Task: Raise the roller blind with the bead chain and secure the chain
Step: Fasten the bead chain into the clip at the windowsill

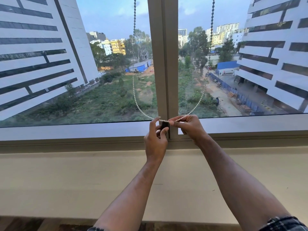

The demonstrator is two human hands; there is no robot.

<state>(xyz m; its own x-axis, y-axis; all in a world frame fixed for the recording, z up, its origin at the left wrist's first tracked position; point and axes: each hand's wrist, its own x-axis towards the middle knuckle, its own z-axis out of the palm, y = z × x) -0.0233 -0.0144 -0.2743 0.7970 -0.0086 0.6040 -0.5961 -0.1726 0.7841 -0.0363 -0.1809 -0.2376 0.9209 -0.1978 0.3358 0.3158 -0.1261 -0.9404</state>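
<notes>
A white bead chain (135, 97) hangs in a wide loop in front of the window, its two strands running up out of the top of the frame. The bottom of the loop lies across a small dark chain holder (165, 125) fixed low on the central window post (164, 64). My left hand (155, 139) pinches the chain just left of the holder, thumb against the holder's side. My right hand (188, 125) pinches the chain just right of it. The roller blind itself is out of view above.
A wide beige sill (66, 180) runs below the window frame (66, 130). Glass panes stand left and right of the post, with buildings and a green lot outside. A dark floor strip shows at the bottom edge.
</notes>
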